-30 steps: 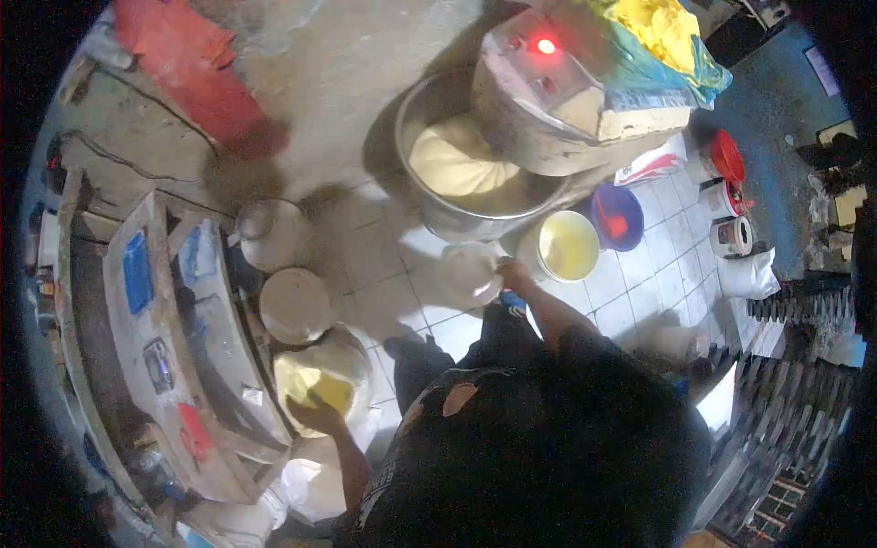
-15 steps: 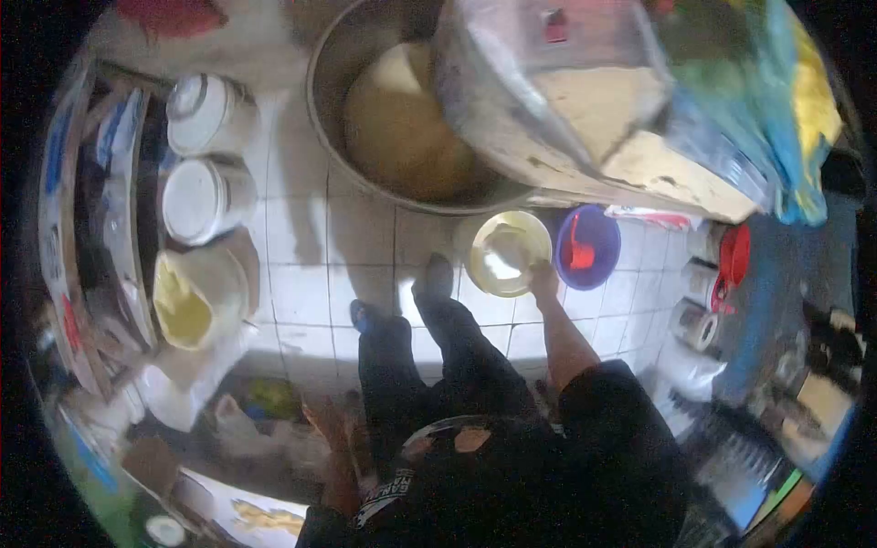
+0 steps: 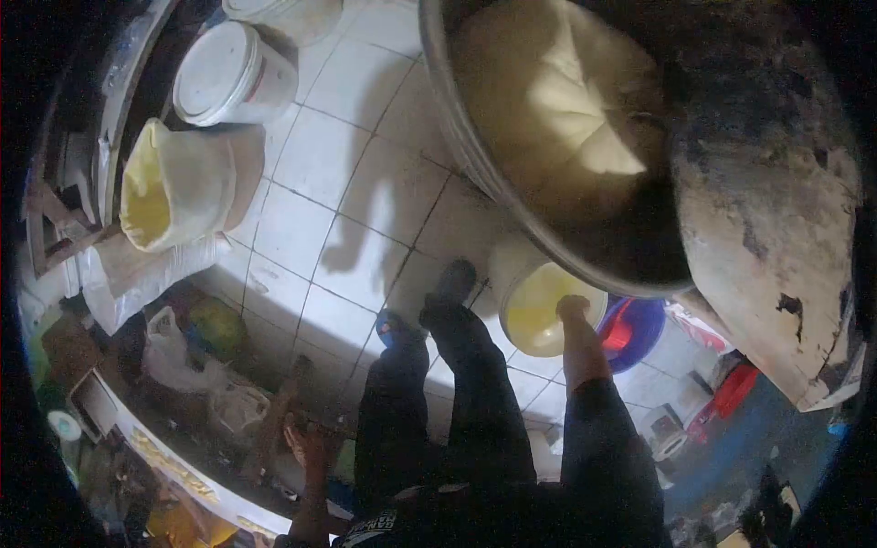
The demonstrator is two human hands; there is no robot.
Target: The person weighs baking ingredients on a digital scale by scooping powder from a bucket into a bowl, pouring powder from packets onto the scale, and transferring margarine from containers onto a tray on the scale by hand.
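Observation:
My right hand [image 3: 574, 308] reaches over the right part of a pale bucket [image 3: 512, 310] with yellowish contents. Its fingers look closed, but what they hold is hidden beneath the hand. Beside that bucket, a purple tub [image 3: 647, 340] holds a red object [image 3: 618, 331]. At the lower left, my left hand [image 3: 306, 445] hangs in shadow, fingers apart and holding nothing. A large metal bowl [image 3: 489, 173] containing a big mass of pale dough [image 3: 575, 114] stands just beyond the pale bucket.
A white lidded bucket [image 3: 215, 78] and an open sack with a yellow inside [image 3: 196, 187] stand at the left. Plastic bags [image 3: 178, 352] lie at the lower left. A worn machine part [image 3: 767, 201] overhangs the bowl's right side. My feet are on the tiled floor [image 3: 365, 247].
The view has tilted down and come closer to the bowl. My right hand moved from beside the pale bucket to over it; the white container it held is no longer distinguishable. My left hand left the sack.

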